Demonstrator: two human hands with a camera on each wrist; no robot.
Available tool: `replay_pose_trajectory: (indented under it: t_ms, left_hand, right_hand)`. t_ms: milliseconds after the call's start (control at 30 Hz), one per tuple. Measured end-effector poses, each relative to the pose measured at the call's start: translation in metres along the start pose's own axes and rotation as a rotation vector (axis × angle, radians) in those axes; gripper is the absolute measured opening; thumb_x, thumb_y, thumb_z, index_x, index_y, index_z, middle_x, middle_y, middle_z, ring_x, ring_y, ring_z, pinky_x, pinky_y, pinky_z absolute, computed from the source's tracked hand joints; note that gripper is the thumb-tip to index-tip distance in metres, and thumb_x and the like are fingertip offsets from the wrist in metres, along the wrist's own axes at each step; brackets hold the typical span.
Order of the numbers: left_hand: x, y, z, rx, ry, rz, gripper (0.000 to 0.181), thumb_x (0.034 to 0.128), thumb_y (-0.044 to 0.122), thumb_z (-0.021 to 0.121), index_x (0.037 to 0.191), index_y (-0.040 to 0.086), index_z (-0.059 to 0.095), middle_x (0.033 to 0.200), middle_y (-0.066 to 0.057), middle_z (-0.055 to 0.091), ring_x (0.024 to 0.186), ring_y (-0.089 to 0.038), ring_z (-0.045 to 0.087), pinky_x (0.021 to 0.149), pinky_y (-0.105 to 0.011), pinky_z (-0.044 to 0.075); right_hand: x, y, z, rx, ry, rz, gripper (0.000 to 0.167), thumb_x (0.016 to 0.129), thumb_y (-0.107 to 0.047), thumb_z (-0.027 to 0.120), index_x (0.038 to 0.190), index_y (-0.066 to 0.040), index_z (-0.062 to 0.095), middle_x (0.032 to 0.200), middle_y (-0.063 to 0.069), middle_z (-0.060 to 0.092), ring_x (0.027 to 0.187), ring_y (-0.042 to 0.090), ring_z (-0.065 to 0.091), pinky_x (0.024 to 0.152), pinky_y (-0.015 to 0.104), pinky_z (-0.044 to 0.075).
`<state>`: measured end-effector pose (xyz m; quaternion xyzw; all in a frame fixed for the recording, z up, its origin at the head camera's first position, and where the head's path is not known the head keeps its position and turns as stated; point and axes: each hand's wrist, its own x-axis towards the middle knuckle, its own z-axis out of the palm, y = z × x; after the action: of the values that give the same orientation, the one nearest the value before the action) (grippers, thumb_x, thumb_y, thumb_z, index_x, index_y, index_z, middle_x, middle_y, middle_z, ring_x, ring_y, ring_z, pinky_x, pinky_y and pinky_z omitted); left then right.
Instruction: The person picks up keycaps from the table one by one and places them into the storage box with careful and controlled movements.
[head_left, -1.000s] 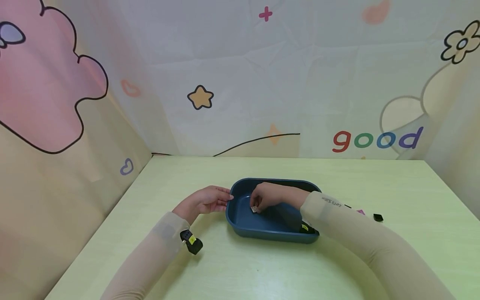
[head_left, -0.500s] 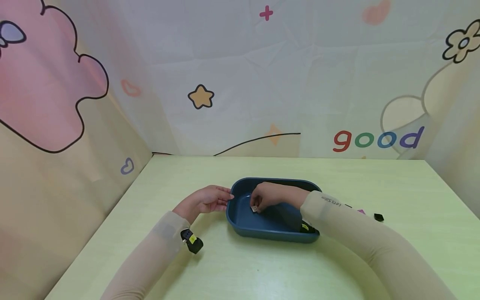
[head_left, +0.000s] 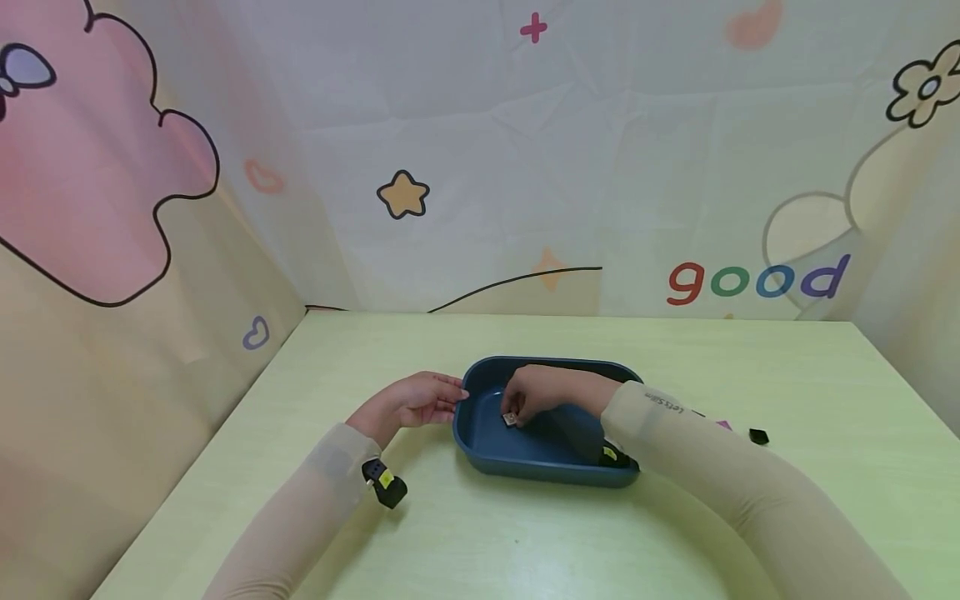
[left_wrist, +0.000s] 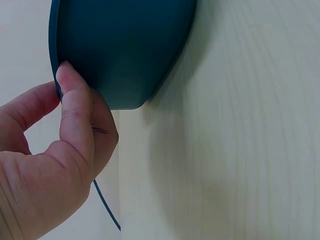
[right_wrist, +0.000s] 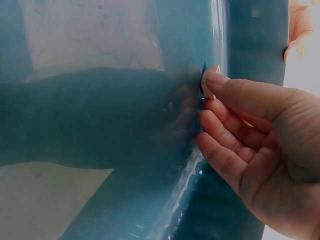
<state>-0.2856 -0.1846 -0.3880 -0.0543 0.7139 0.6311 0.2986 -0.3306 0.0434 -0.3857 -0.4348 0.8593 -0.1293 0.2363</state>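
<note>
A dark blue rectangular basin (head_left: 517, 468) with rounded corners sits on the table. My left hand (head_left: 416, 400) holds its left rim; in the left wrist view the fingertips (left_wrist: 72, 77) lie at the rim and outer wall of the basin (left_wrist: 125, 50). My right hand (head_left: 536, 392) reaches inside the basin. Between thumb and finger it pinches a small, pale, flat piece (head_left: 510, 419), low against the basin's floor. The right wrist view shows this piece (right_wrist: 212, 82) beside the right thumb, partly covered by it; its exact kind cannot be told.
To the right of the basin, partly behind the right forearm, lie a small black piece (head_left: 759, 436) and a pink piece (head_left: 723, 425). A printed cloth (head_left: 480, 167) hangs behind the pale green table (head_left: 375, 342). Each wrist wears a small black camera (head_left: 386, 483).
</note>
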Motion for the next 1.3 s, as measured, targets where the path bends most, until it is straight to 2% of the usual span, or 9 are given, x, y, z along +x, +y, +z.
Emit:
replay_pose_trajectory:
  t_ms: [367, 567, 800, 967, 1300]
  left_hand:
    - [-0.001, -0.001, 0.000, 0.013, 0.003, -0.010, 0.016, 0.1042, 0.006, 0.052, 0.119, 0.001, 0.057, 0.077, 0.002, 0.062, 0.066, -0.007, 0.059, 0.061, -0.015, 0.057]
    - [-0.002, -0.001, 0.001, 0.015, 0.012, -0.017, 0.013, 0.1044, 0.006, 0.052, 0.116, 0.003, 0.058, 0.077, 0.001, 0.062, 0.066, -0.008, 0.059, 0.061, -0.015, 0.057]
    - [-0.002, 0.001, 0.001, 0.013, 0.019, -0.015, 0.009, 0.1044, 0.006, 0.052, 0.111, 0.005, 0.058, 0.078, 0.001, 0.062, 0.066, -0.007, 0.059, 0.061, -0.015, 0.057]
    - [-0.002, 0.001, 0.001, 0.006, 0.015, -0.009, 0.007, 0.1043, 0.006, 0.052, 0.107, 0.007, 0.059, 0.077, 0.001, 0.062, 0.066, -0.007, 0.059, 0.061, -0.015, 0.057]
    - [-0.001, 0.001, 0.001, -0.002, 0.023, -0.015, 0.006, 0.1043, 0.006, 0.053, 0.105, 0.008, 0.059, 0.077, 0.001, 0.062, 0.066, -0.008, 0.059, 0.061, -0.015, 0.057]
  right_hand:
    - [-0.001, 0.002, -0.001, -0.007, 0.001, -0.002, 0.024, 0.093, -0.009, 0.072, 0.116, -0.004, 0.075, 0.107, 0.008, 0.077, 0.091, 0.009, 0.070, 0.086, 0.026, 0.061]
    - [-0.003, 0.002, -0.004, -0.010, 0.005, 0.002, 0.025, 0.092, -0.008, 0.072, 0.117, -0.004, 0.075, 0.111, 0.010, 0.078, 0.092, 0.011, 0.071, 0.086, 0.026, 0.061]
    - [-0.007, 0.002, -0.009, -0.060, 0.027, 0.017, 0.026, 0.091, -0.007, 0.074, 0.116, -0.003, 0.075, 0.112, 0.011, 0.077, 0.098, 0.016, 0.072, 0.088, 0.028, 0.061]
    - [-0.014, 0.001, -0.015, -0.060, 0.054, 0.021, 0.024, 0.090, -0.007, 0.074, 0.114, -0.004, 0.076, 0.111, 0.011, 0.077, 0.099, 0.016, 0.072, 0.087, 0.028, 0.061]
    - [-0.028, -0.006, -0.026, -0.037, 0.078, 0.030, 0.028, 0.094, -0.008, 0.070, 0.121, -0.001, 0.073, 0.118, 0.014, 0.076, 0.104, 0.021, 0.073, 0.091, 0.032, 0.062]
